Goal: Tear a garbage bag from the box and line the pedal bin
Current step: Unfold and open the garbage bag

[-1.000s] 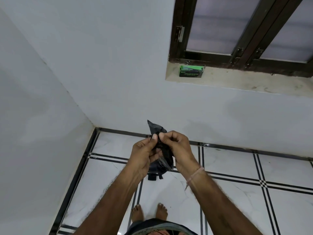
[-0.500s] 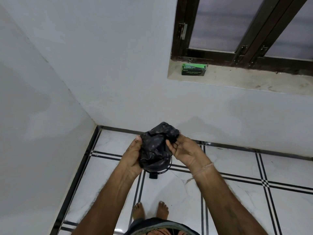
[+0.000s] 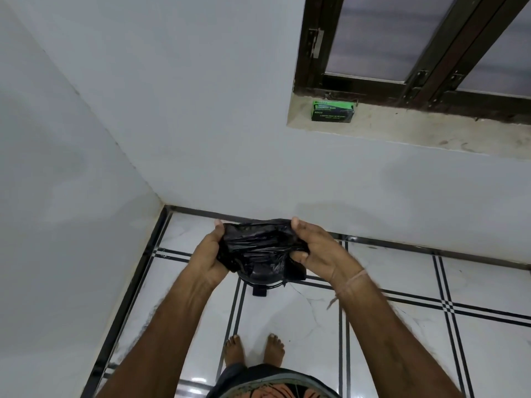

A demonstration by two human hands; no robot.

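A crumpled black garbage bag (image 3: 255, 248) is stretched sideways between my two hands at waist height. My left hand (image 3: 208, 258) grips its left edge and my right hand (image 3: 313, 249) grips its right edge. Directly beneath the bag stands the black pedal bin (image 3: 260, 280) on the floor; only its lower rim and pedal show, the rest is hidden by the bag. The green and black garbage bag box (image 3: 333, 111) lies on the window sill, up and to the right.
White walls meet in a corner at the left (image 3: 161, 201). The floor is white tile with black lines (image 3: 316, 317). My bare feet (image 3: 254, 350) stand just behind the bin. A dark-framed window (image 3: 402, 53) sits above the sill.
My hands have moved apart, spreading the bag from a tight bunch into a wider stretched sheet over the bin.
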